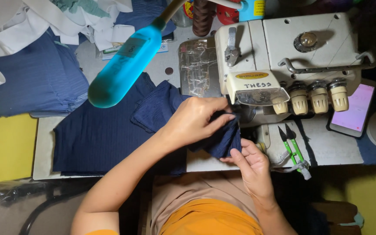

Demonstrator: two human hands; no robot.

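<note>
Beside the sewing machine [283,56], both hands' grip on navy cloth [223,137] edge.

Navy cloth [223,139], prob. folded, at machine

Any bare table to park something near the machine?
One bare patch: between snips and phone, below the knobs. Crowded elsewhere: navy fabric covers the left, both hands bunch cloth at the needle, and garments pile at the far left.

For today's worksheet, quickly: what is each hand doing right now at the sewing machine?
Left hand: closed, pinching the folded dark navy blue fabric piece.
Right hand: closed, gripping the same fabric's lower edge.
</note>
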